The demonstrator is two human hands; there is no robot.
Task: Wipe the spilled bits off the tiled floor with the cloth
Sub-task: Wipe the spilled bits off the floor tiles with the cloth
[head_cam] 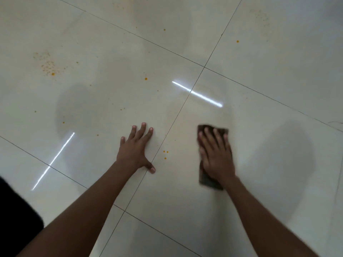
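Observation:
A dark brown cloth (pixel 209 179) lies flat on the pale tiled floor (pixel 259 127). My right hand (pixel 216 154) presses down on it with straight fingers, covering most of it. My left hand (pixel 136 149) rests flat on the tile to the left, fingers spread. Between the two hands lie three small orange bits (pixel 165 153). More orange bits (pixel 145 78) are scattered farther out, and a dusty orange patch (pixel 47 64) sits at the far left. A single orange spot (pixel 237 41) lies at the upper right.
Dark grout lines cross the glossy tiles, and two bright light streaks (pixel 197 94) reflect off them. A black object (pixel 16 219) fills the lower left corner. A faint speckled smear (pixel 259 17) shows at the top right.

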